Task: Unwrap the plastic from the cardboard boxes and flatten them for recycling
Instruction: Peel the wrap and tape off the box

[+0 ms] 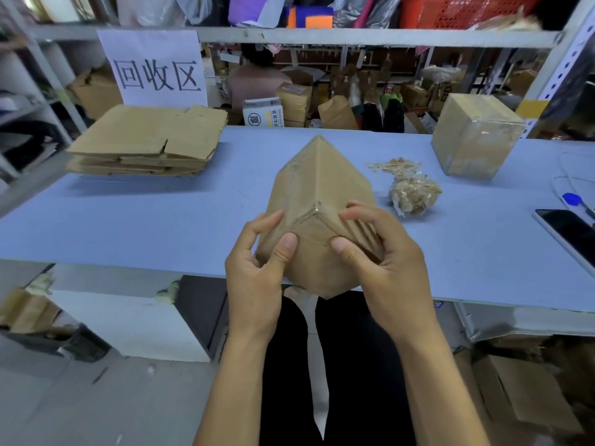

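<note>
A plastic-wrapped cardboard box (318, 185) is held corner-up over the near edge of the blue table (145, 220). My left hand (257, 272) grips its left side, thumb on the near face. My right hand (383, 259) grips the right side, and its fingertips pinch the stretched plastic film at the near top corner. A second wrapped box (473, 136) stands at the back right of the table. A crumpled wad of removed plastic (412, 191) lies between the two boxes. A stack of flattened boxes (148, 140) sits at the back left.
A phone (566, 233) and a blue-capped pen (576, 202) lie at the right edge. A paper sign (154, 69) hangs on the shelf frame behind the stack. A person sits beyond the table among many boxes. More cardboard lies on the floor at lower right (528, 391).
</note>
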